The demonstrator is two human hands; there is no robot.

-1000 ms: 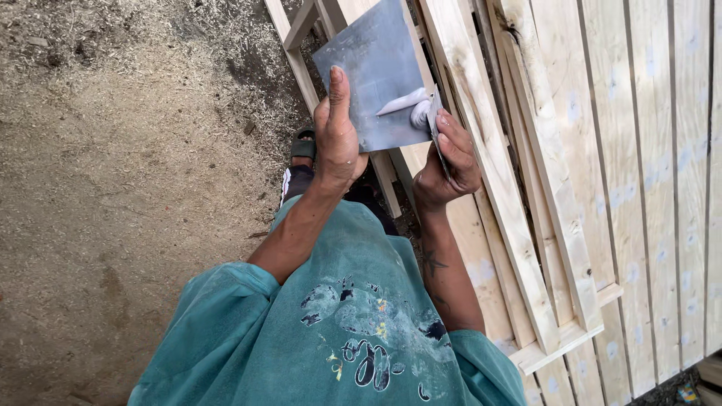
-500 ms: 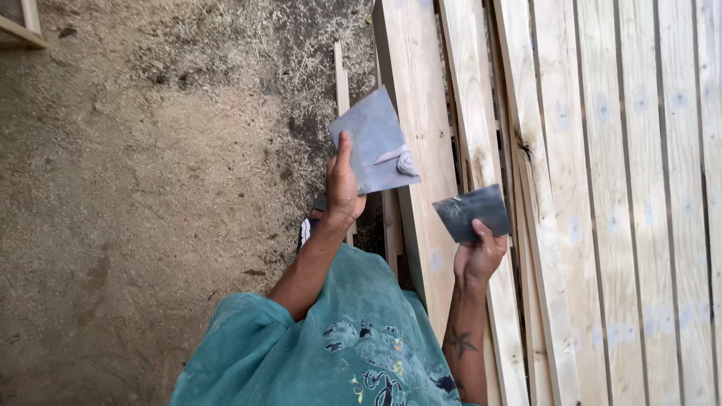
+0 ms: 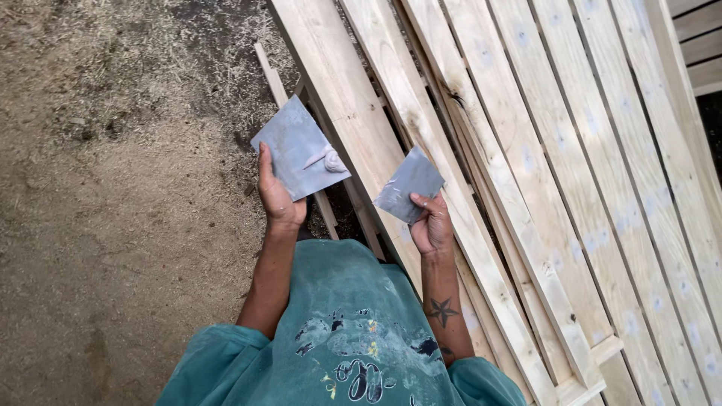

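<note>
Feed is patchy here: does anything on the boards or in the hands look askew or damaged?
One thin strip lies loose on the sawdust ground beside the boards. A dark knot marks one board. Otherwise nothing stands out.

The left hand (image 3: 280,204) holds a grey plate (image 3: 295,154) bearing putty (image 3: 329,159); the right hand (image 3: 431,227) holds a smaller grey scraper (image 3: 408,183) over wooden slats (image 3: 526,150).

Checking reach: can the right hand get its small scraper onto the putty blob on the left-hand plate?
Probably yes. The right hand holds the small grey scraper beside the grey plate in the left hand; the putty blob faces up, with only open air between.
</note>
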